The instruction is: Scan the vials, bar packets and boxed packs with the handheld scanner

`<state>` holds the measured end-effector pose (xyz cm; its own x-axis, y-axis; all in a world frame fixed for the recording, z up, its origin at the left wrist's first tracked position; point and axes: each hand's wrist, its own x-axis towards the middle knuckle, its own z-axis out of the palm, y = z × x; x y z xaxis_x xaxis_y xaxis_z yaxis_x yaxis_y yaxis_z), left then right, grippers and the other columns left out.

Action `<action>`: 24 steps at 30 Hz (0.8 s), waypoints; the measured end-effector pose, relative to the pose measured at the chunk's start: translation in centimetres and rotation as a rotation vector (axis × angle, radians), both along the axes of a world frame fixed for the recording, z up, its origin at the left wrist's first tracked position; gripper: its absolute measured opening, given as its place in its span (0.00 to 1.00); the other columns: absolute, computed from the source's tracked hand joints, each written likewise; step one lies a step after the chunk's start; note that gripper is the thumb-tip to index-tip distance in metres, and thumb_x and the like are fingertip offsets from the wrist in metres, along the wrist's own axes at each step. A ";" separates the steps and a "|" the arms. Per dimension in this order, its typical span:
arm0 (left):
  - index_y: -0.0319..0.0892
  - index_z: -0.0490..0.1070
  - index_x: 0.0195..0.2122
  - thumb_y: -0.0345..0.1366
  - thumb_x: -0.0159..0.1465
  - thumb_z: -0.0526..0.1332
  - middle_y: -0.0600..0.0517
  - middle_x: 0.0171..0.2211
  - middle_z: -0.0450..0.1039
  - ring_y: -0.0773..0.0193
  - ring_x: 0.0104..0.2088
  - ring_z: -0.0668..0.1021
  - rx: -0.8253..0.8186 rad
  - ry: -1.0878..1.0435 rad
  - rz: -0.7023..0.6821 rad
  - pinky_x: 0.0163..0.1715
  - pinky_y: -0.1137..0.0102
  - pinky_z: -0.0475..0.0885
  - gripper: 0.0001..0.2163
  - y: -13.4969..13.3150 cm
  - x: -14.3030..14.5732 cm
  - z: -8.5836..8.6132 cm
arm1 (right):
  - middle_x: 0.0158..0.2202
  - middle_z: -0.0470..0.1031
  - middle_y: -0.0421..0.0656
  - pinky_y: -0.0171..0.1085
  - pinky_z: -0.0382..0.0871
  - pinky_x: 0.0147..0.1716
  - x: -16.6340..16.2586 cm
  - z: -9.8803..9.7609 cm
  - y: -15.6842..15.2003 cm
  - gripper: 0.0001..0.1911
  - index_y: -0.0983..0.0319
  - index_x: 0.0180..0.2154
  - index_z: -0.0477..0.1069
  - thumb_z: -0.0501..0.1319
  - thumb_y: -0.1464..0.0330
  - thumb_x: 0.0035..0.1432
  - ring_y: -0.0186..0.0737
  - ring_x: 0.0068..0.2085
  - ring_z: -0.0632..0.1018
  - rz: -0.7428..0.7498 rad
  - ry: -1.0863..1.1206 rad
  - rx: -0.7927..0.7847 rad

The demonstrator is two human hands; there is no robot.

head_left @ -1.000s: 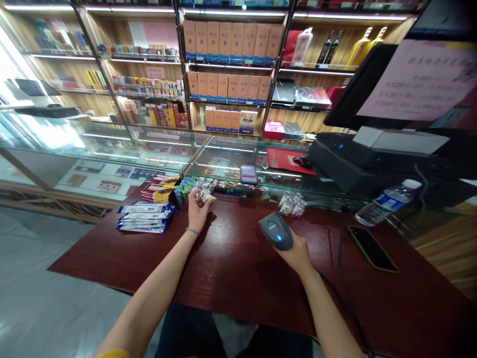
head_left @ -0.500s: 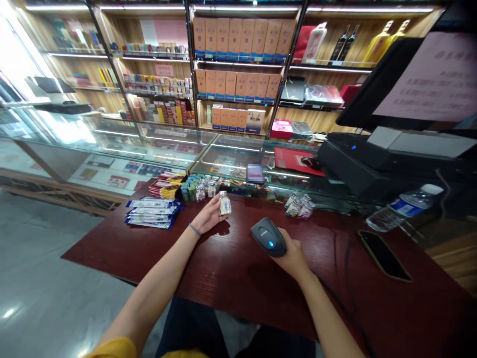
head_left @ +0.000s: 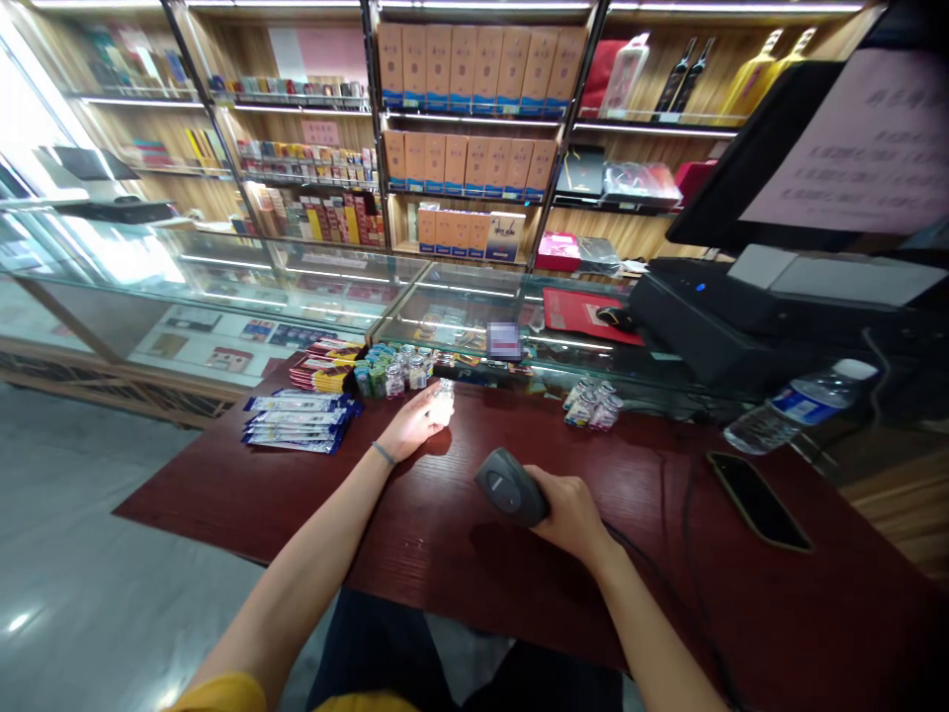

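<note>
My left hand (head_left: 412, 425) is closed around a small bottle (head_left: 443, 403), whose label is washed out by bright light. In my right hand (head_left: 569, 509) is a dark barcode scanner (head_left: 511, 487), its head turned toward the bottle and held apart from it. Just behind my left hand stand several small bottles (head_left: 396, 374) with green, pink and pale labels. A second cluster of small bottles (head_left: 593, 405) sits farther right on the dark red wooden counter (head_left: 437, 544).
Blue-and-white packets (head_left: 297, 423) and red-yellow packets (head_left: 324, 366) are stacked at the left. To the right are a phone (head_left: 760, 499), a water bottle (head_left: 801, 405) and a black machine with a monitor (head_left: 748, 168). A glass display case (head_left: 460, 287) runs behind; the scanner's cable trails rightward.
The barcode scanner has moved left toward the small bottle, and its blue light no longer shows. Bright light now falls on the bottle and my left fingers.
</note>
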<state>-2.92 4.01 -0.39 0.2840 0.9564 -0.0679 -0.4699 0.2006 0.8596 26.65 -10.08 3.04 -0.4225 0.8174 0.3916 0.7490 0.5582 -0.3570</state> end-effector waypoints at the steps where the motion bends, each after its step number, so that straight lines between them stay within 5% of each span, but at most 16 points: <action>1: 0.49 0.73 0.60 0.49 0.61 0.71 0.42 0.55 0.77 0.54 0.47 0.82 0.001 0.003 0.005 0.41 0.63 0.77 0.27 0.0 0.0 0.0 | 0.39 0.86 0.42 0.36 0.73 0.33 0.1 -0.1 0.0 0.24 0.56 0.48 0.73 0.65 0.73 0.46 0.49 0.37 0.87 -0.007 0.003 0.003; 8: 0.51 0.71 0.62 0.43 0.60 0.73 0.47 0.50 0.80 0.61 0.41 0.82 -0.031 -0.034 0.000 0.39 0.67 0.78 0.28 -0.2 0.0 0.2 | 0.45 0.86 0.45 0.38 0.78 0.37 0.6 -0.5 0.2 0.34 0.57 0.59 0.69 0.66 0.71 0.48 0.50 0.40 0.87 -0.022 0.059 0.003; 14: 0.43 0.76 0.52 0.42 0.59 0.74 0.44 0.52 0.79 0.58 0.48 0.82 0.047 0.018 -0.021 0.50 0.62 0.77 0.21 -0.6 1.2 1.1 | 0.45 0.86 0.48 0.39 0.79 0.39 2.3 -0.9 0.6 0.25 0.59 0.51 0.74 0.64 0.71 0.49 0.52 0.42 0.87 -0.055 0.111 0.118; 24: 0.40 0.71 0.47 0.40 0.51 0.77 0.44 0.46 0.80 0.58 0.44 0.82 0.271 0.276 0.089 0.50 0.60 0.76 0.25 0.1 10.7 2.1 | 0.37 0.85 0.45 0.36 0.76 0.35 8.0 1.1 0.0 0.17 0.59 0.47 0.76 0.65 0.65 0.55 0.49 0.37 0.86 -0.278 0.174 0.132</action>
